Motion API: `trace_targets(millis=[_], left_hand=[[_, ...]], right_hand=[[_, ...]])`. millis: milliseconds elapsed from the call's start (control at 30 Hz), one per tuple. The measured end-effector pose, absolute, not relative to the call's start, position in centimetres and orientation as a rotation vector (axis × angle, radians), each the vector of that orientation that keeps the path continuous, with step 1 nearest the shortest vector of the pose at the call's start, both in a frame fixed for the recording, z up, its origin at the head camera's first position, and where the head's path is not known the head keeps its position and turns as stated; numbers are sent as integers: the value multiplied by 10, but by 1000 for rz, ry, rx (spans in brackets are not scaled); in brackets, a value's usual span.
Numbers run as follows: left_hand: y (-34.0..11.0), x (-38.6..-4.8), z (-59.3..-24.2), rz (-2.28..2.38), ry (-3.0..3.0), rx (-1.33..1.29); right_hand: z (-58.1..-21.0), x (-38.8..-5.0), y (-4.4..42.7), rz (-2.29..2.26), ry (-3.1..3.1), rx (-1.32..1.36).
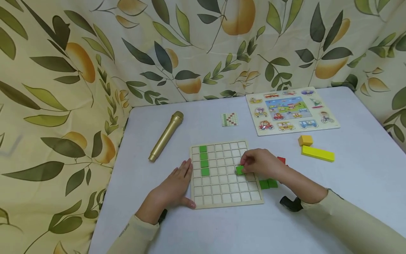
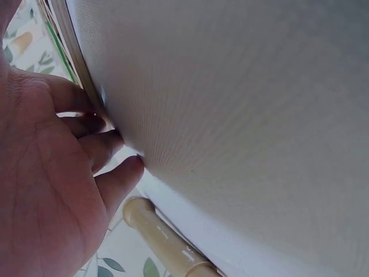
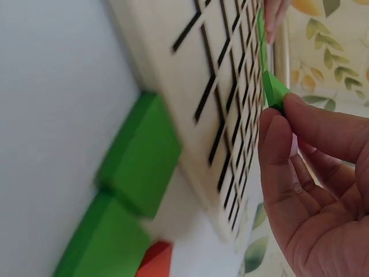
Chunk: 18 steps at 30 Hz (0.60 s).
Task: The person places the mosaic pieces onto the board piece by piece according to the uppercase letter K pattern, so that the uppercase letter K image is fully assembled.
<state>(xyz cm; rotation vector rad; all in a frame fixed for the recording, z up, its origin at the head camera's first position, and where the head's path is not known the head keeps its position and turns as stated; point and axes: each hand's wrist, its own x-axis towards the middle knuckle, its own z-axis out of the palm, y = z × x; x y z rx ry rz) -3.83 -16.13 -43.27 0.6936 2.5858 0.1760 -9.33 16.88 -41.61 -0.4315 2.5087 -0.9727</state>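
A wooden grid board [image 1: 222, 190] lies on the table, with a column of several green square tiles [image 1: 204, 163] set in its cells near the left side. My left hand [image 1: 172, 187] rests along the board's left edge, fingers extended and thumb at the lower corner. In the left wrist view its fingertips touch the tabletop beside the frame. Over the right part of the grid, my right hand [image 1: 261, 164] pinches a green block [image 3: 274, 91] between thumb and fingers. The block looks tilted against the board in the right wrist view; whether it touches a cell I cannot tell.
Loose green blocks [image 1: 268, 184] and a red block [image 1: 281, 160] lie right of the board, partly behind my right arm. Beyond are yellow pieces [image 1: 318, 153], an orange block [image 1: 305, 140], a picture puzzle [image 1: 291, 111], a small pattern card [image 1: 229, 119] and a gold microphone [image 1: 166, 135].
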Motion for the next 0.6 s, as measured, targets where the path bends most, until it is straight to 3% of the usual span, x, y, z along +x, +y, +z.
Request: trace_targets(millis=[600], left_hand=[[-161, -42, -438, 78, 2571, 685]], right_hand=[[-430, -98, 101, -1041, 2418, -605]])
